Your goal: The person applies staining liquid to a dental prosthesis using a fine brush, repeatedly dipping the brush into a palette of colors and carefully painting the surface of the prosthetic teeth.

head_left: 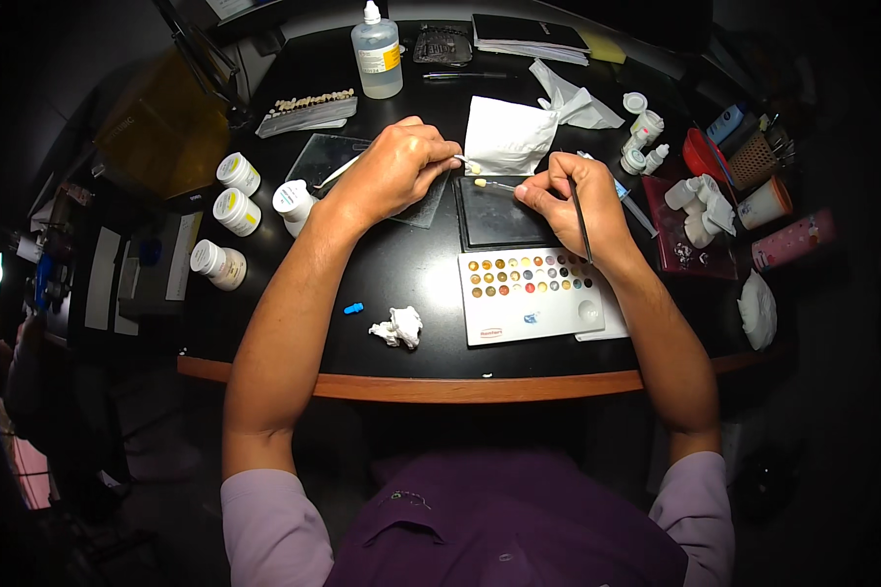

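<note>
My left hand (401, 171) is closed in a pinch around a slim pale-handled instrument (337, 172), whose tip points right toward a white folded tissue (509, 135). My right hand (579, 205) pinches a thin clear rod (502, 186) with a small cream tooth-shaped piece (480, 183) at its end. Between its fingers also rests a dark-handled brush (579, 220), handle slanting down toward the wrist. The instrument's tip and the tooth-shaped piece are close but apart. Below them lie a dark flat tray (499, 220) and a white palette (494, 315) with several small wells of coloured paste.
Several white jars (235, 212) stand left, by a glass plate (328, 157). Behind are a liquid bottle (377, 59) and a row of tooth samples (308, 110). Small bottles (646, 127) and a dental model (700, 210) sit right. Crumpled tissue (398, 328) lies near the front edge.
</note>
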